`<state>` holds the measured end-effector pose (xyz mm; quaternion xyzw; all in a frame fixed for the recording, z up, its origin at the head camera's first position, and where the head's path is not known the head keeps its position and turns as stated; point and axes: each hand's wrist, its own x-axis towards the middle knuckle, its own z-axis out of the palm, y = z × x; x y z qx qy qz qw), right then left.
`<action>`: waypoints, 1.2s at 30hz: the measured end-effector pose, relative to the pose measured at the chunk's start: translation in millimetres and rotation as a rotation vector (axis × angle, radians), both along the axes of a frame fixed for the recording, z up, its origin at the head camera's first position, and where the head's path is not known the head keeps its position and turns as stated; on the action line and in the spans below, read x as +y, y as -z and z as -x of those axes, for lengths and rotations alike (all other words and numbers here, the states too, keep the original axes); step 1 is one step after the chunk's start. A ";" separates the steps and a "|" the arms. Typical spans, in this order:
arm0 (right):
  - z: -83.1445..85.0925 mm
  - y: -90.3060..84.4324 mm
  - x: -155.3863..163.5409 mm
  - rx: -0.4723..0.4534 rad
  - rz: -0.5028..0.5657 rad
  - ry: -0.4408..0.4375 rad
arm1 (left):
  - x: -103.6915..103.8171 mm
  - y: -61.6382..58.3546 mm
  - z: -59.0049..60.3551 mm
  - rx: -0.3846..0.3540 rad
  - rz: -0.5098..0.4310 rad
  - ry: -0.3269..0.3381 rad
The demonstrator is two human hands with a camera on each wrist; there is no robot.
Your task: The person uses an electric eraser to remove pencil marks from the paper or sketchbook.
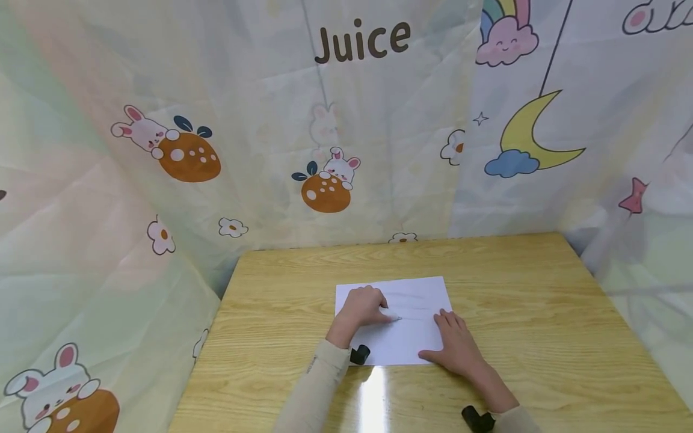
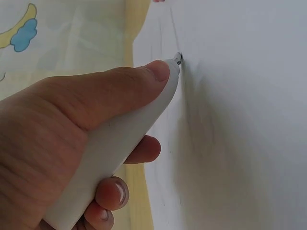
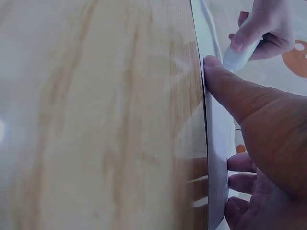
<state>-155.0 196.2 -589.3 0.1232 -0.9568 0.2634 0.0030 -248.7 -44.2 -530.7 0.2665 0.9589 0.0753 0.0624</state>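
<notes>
Left hand: the left hand (image 1: 361, 308) gripped a white pen (image 2: 115, 148), thumb along the barrel, fingers curled beneath.
Pen tip: it touched the sheet of paper (image 1: 411, 300), where faint grey strokes seemed to run, though they were too pale to read.
Right hand: the right hand (image 1: 455, 343) lay flat on the paper's near right corner, fingers straight and slightly spread.
Paper: it lay near the middle of the wooden table (image 1: 541, 337).
Backdrop: a cartoon-printed curtain (image 1: 189, 156) hung behind.
</notes>
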 end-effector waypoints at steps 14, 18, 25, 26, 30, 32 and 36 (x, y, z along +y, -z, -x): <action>0.0 -2.7 -0.3 -0.002 0.000 -0.010 | 4.5 1.5 1.1 0.025 0.009 0.004; -0.9 -1.2 0.1 -0.006 0.003 -0.009 | 2.7 3.2 0.3 0.013 0.021 -0.024; -0.4 2.2 1.4 0.003 0.011 0.001 | 10.5 2.9 0.1 0.012 -0.003 0.031; -0.2 2.8 1.5 0.001 0.011 0.000 | 10.7 2.7 -0.1 0.012 0.001 0.031; -0.1 4.6 1.6 -0.004 0.008 -0.005 | 7.3 1.6 -1.2 0.017 0.046 -0.026; 0.4 5.0 1.8 0.002 0.004 -0.003 | 6.3 0.9 -1.2 0.023 0.054 -0.038; 1.6 6.0 2.1 0.014 0.004 0.003 | 9.4 0.8 1.1 0.024 0.032 0.005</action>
